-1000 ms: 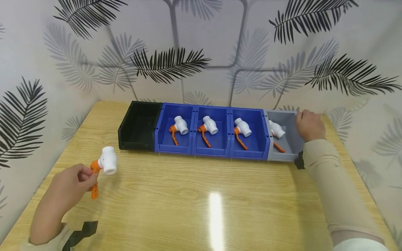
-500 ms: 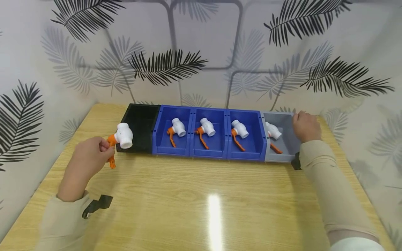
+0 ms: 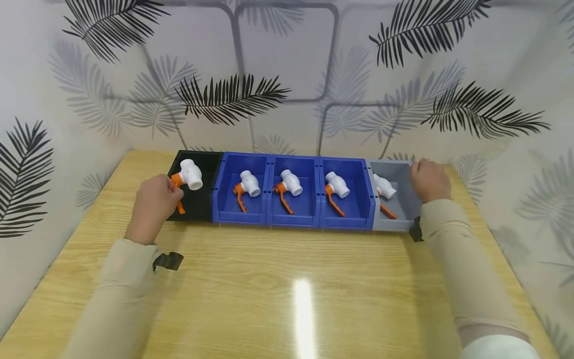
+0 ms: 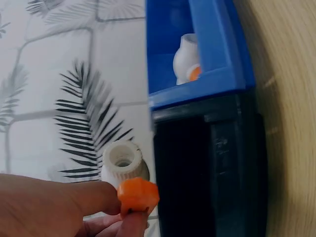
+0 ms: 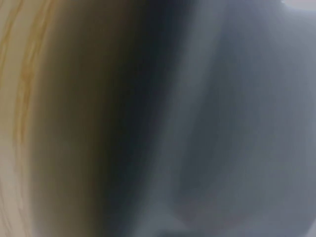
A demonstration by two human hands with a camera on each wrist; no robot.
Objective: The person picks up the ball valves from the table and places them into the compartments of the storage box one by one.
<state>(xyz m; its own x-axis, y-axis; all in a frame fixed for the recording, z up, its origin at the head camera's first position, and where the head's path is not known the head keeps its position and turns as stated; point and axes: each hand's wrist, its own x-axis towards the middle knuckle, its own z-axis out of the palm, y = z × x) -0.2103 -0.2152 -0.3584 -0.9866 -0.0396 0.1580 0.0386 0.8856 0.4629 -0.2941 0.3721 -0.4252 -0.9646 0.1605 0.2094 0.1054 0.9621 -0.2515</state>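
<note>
My left hand (image 3: 152, 207) pinches the orange lever handle of a white ball valve (image 3: 191, 174), which overlaps the black bin (image 3: 202, 207) in the head view. In the left wrist view, thumb and finger grip the orange handle (image 4: 138, 193), with the valve's round white opening behind it, beside the black bin's side. My right hand (image 3: 430, 180) grips the right rim of the grey bin (image 3: 405, 194), its fingers curled over the edge. Inside that grey bin lies another white valve (image 3: 384, 186) with an orange handle. The right wrist view is a blurred close-up of grey plastic.
Between the black and grey bins, three blue bins (image 3: 293, 220) stand joined in the row, each holding one white-and-orange valve (image 3: 291, 183). The row sits along the back of a wooden table (image 3: 251, 289), before a wall (image 3: 287, 55) with a leaf pattern.
My left hand has carried the ball valve forward and right, from over the table's left side to the black bin. The right hand stays on the grey bin's rim; the head view shifted slightly.
</note>
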